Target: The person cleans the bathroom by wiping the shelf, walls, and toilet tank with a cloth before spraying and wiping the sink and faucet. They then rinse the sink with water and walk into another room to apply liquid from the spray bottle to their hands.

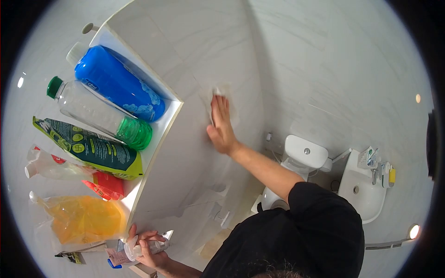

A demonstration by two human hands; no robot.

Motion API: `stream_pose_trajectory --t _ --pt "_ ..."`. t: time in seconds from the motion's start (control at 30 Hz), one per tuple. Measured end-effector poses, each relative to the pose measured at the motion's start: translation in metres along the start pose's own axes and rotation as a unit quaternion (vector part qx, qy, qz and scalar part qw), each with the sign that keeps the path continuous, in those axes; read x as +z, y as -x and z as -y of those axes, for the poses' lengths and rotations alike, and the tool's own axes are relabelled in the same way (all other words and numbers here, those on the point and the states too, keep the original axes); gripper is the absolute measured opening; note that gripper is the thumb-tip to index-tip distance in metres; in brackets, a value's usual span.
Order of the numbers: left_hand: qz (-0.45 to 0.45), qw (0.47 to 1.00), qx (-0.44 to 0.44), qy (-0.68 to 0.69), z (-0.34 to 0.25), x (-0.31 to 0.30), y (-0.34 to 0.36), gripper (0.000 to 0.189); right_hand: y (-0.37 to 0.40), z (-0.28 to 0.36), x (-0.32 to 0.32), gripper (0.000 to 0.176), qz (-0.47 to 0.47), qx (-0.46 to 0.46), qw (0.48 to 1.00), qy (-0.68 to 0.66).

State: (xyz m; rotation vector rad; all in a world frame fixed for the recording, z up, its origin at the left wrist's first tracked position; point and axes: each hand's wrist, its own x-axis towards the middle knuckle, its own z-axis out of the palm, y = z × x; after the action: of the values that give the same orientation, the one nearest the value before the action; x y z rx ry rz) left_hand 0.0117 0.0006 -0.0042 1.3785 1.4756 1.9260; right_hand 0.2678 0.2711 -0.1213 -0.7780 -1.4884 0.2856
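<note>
My right hand [223, 129] lies flat against the marbled wall tile [199, 60], fingers stretched out and pointing up. Under its fingers is a thin whitish wipe or tissue [235, 109], its edges hard to make out against the tile. Low on the left, my left hand [147, 255] is wrapped round a small translucent bottle [160, 245] that looks like a spray bottle. It is close below the corner of a white shelf [160, 148], beside a pinkish packet [117, 255].
On the shelf stand a blue bottle [118, 81], a clear bottle with green liquid [134, 132], a green pouch [99, 150], a red packet [109, 184] and an orange bag [88, 217]. A toilet [303, 150] and washbasin [371, 199] are at the right.
</note>
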Motion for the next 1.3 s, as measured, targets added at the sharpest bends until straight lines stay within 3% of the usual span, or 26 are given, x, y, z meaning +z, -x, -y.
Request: stream_pose_trajectory --t 0.13,0.2,0.27,0.33,0.4,0.47,0.67,0.8,1.0,1.07,1.2,1.3 --pt "0.003 1.0 0.004 0.013 0.003 -0.001 0.0 0.061 -0.042 -0.029 -0.023 0.074 -0.031 -0.024 0.999 0.02" --pt "0.003 1.0 -0.004 0.017 0.003 -0.003 0.001 0.061 -0.041 -0.059 -0.029 0.07 -0.1 0.036 0.994 0.031" --pt "0.003 1.0 -0.011 0.023 0.002 -0.003 0.001 0.06 -0.032 -0.102 -0.032 0.068 -0.156 0.176 0.972 -0.02" --pt "0.001 1.0 -0.013 0.014 0.001 -0.001 0.001 0.06 -0.018 -0.106 -0.046 0.072 -0.187 0.354 0.895 -0.196" --pt "0.001 1.0 -0.015 0.022 0.001 0.0 0.002 0.06 0.011 -0.141 -0.064 0.076 -0.159 0.494 0.83 -0.206" --pt "0.006 0.999 -0.013 0.032 0.001 0.001 0.0 0.059 0.066 -0.204 -0.057 0.081 -0.11 0.528 0.816 -0.208" --pt "0.004 1.0 -0.009 0.003 0.004 0.0 0.003 0.055 0.014 -0.16 -0.031 0.081 -0.234 0.44 0.847 -0.186" --pt "-0.002 1.0 -0.007 0.008 0.006 -0.003 0.001 0.055 -0.117 -0.134 -0.057 0.073 -0.183 0.144 0.973 -0.011" --pt "-0.005 1.0 -0.005 -0.003 0.005 0.0 0.001 0.053 -0.282 0.024 -0.1 0.07 -0.079 -0.121 0.99 -0.001" --pt "0.001 1.0 -0.002 -0.002 0.005 0.001 0.0 0.052 -0.275 0.009 -0.102 0.069 -0.089 -0.094 0.992 0.002" --pt "-0.014 1.0 0.009 0.025 0.01 0.001 0.002 0.052 -0.246 -0.081 -0.103 0.066 -0.137 0.006 0.99 0.017" --pt "0.006 1.0 0.0 0.017 0.003 0.004 0.0 0.051 -0.138 -0.155 -0.079 0.062 -0.149 0.108 0.98 0.071"
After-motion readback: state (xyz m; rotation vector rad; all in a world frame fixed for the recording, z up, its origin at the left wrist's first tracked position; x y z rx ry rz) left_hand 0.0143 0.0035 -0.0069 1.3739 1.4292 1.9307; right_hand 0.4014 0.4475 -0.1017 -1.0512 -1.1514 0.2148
